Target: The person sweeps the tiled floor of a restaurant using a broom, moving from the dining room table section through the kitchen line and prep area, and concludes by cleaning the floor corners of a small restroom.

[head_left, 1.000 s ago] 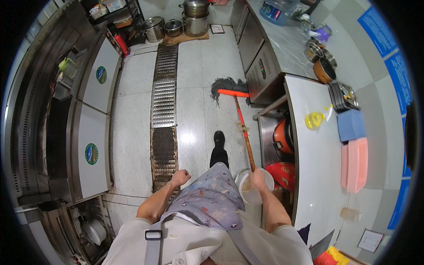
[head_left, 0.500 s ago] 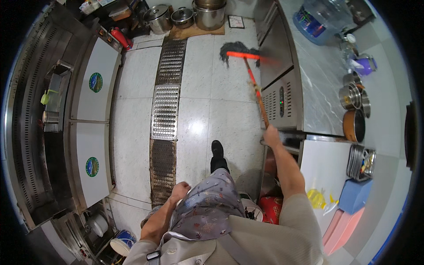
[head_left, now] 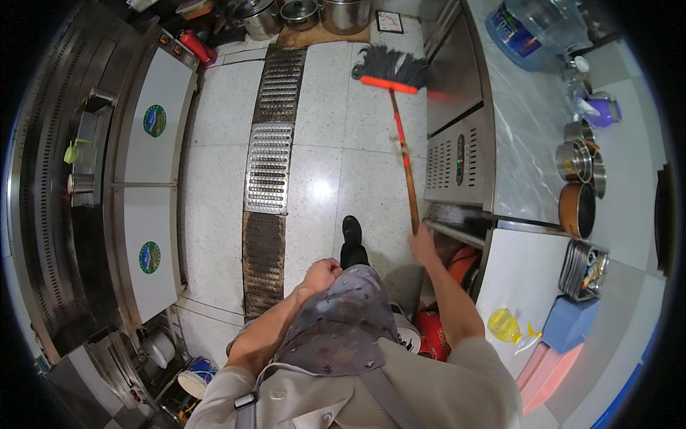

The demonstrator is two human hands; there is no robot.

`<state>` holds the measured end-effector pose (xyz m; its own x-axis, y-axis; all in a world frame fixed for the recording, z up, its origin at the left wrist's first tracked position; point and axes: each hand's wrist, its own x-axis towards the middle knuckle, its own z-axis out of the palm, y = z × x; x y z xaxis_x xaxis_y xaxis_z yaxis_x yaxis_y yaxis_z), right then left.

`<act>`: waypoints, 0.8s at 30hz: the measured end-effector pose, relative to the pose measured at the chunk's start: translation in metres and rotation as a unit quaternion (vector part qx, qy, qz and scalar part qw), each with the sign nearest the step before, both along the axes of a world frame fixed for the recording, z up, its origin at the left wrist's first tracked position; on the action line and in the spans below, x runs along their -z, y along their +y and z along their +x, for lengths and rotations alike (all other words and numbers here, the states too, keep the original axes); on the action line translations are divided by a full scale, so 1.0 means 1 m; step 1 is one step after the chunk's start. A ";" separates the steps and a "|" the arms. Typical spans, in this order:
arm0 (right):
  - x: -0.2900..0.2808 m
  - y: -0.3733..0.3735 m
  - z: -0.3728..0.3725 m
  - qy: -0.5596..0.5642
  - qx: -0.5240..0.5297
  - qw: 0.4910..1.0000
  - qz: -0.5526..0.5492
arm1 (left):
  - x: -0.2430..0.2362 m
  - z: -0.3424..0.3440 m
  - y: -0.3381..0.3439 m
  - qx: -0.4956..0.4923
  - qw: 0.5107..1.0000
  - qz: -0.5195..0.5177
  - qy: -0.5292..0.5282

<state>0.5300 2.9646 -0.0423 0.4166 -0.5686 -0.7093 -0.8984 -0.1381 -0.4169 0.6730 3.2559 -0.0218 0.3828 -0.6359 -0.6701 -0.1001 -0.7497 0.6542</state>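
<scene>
My right hand (head_left: pixel 422 245) is closed around the end of the brown handle of a mop (head_left: pixel 404 154). The mop reaches away from me across the tiles. Its orange-red crossbar and dark grey strings (head_left: pixel 393 66) lie on the floor beside the steel cabinet at the far right. My left hand (head_left: pixel 323 274) hangs in front of my patterned apron (head_left: pixel 329 329), fingers curled, touching nothing else that I can see. Whether anything is inside those fingers is hidden.
A metal floor drain grate (head_left: pixel 269 168) runs along the tiles left of me. A steel refrigerated counter (head_left: pixel 457 161) stands on the right, white-fronted cooking units (head_left: pixel 146 118) on the left. Pots (head_left: pixel 299 14) and a red fire extinguisher (head_left: pixel 197 47) stand at the far end.
The mop head has swung left, away from the cabinet, and its strings now spread beyond the bar. My right hand has come left and nearer; my left hand has moved right and forward.
</scene>
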 end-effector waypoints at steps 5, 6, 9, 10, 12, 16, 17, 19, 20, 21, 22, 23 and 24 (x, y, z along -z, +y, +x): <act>-0.116 0.100 -0.131 -0.112 0.108 0.978 0.141 | 0.021 -0.016 0.025 0.026 0.999 -0.023 -0.018; -0.131 0.119 -0.160 -0.090 0.094 0.982 0.139 | 0.022 -0.020 0.029 0.028 0.999 -0.027 -0.016; -0.185 0.172 -0.225 0.022 0.040 0.990 0.134 | 0.027 -0.031 0.052 0.053 0.998 0.024 0.027; -0.198 0.189 -0.243 0.056 0.008 0.990 0.129 | 0.036 -0.037 0.066 0.066 0.997 0.018 0.019; -0.187 0.224 -0.303 0.035 -0.090 0.993 0.060 | 0.047 -0.049 0.087 0.081 0.997 0.008 0.011; -0.204 0.238 -0.278 0.150 -0.098 0.983 0.028 | 0.052 -0.050 0.122 0.076 0.995 0.056 -0.016; -0.192 0.238 -0.279 0.114 -0.104 0.988 0.009 | 0.047 -0.047 0.126 0.069 0.995 0.068 -0.003; -0.165 0.225 -0.268 0.074 -0.116 0.990 -0.011 | 0.038 -0.036 0.124 0.046 0.995 0.086 0.009; -0.151 0.211 -0.248 0.038 -0.104 0.994 0.000 | 0.035 -0.028 0.122 0.025 0.994 0.105 0.022; -0.138 0.195 -0.225 0.003 -0.092 0.996 0.013 | 0.032 -0.019 0.117 0.016 0.994 0.105 0.021; -0.127 0.180 -0.193 -0.028 -0.068 0.997 0.003 | 0.031 -0.009 0.114 -0.002 0.996 0.087 0.019; -0.118 0.161 -0.156 -0.056 -0.041 0.998 -0.008 | 0.030 0.001 0.108 -0.017 0.997 0.068 0.018; -0.108 0.137 -0.118 -0.068 -0.071 0.995 -0.021 | 0.035 0.012 0.104 -0.030 0.998 0.055 0.006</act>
